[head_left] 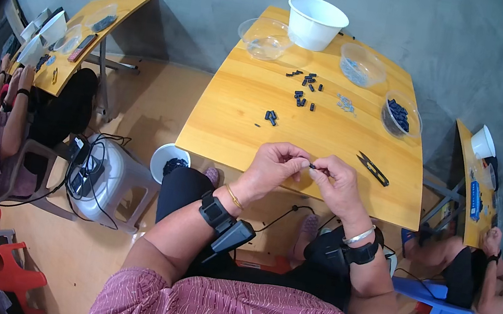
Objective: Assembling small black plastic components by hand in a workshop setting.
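Observation:
Above the near edge of the wooden table (240, 103), my left hand (276, 168) and my right hand (335, 181) meet with fingertips pinched. Between them is a small dark piece (312, 166), mostly covered by the fingers, its exact kind hard to make out. Thread snips (373, 169) with dark handles lie to the right of my right hand. Beyond my hands are several short black cylindrical pieces (271, 118) in loose groups. A scatter of tiny pale-blue bits (346, 104) lies to their right.
A clear bowl (419, 127) of black pieces stands at the table's right edge. Farther back are a clear bowl (380, 79) with pale-blue bits, another clear bowl (244, 28) and a white tub (315, 27). A white bucket (158, 161) sits below the left edge. Other people work at side tables.

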Demonstrator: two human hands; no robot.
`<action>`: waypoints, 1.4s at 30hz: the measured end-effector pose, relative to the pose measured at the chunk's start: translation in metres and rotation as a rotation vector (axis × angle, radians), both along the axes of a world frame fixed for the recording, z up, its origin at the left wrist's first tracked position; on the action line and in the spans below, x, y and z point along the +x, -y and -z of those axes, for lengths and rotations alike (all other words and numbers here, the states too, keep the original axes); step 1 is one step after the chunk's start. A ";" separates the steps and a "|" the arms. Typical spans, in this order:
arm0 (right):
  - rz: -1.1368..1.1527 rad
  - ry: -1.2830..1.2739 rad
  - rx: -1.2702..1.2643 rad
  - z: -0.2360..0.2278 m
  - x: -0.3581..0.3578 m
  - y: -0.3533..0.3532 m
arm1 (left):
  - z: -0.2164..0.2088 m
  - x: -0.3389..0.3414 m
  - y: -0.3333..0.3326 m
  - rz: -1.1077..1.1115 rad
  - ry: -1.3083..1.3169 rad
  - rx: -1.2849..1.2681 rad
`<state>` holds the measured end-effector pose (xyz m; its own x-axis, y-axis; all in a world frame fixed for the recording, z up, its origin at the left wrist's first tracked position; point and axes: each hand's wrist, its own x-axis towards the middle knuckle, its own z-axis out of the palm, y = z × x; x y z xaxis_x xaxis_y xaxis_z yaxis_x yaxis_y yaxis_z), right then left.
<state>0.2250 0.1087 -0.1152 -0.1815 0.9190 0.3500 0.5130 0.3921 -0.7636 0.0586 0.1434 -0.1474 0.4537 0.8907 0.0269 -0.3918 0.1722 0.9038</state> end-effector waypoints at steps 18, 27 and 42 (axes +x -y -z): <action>0.149 0.277 0.243 0.026 0.007 0.001 | 0.009 0.028 0.008 -0.420 -0.659 0.862; 0.171 0.152 0.175 0.015 0.009 -0.002 | 0.007 0.027 0.007 -0.460 -0.771 0.955; 0.352 0.124 0.228 0.038 -0.018 -0.059 | 0.012 0.029 0.013 -0.507 -0.810 0.982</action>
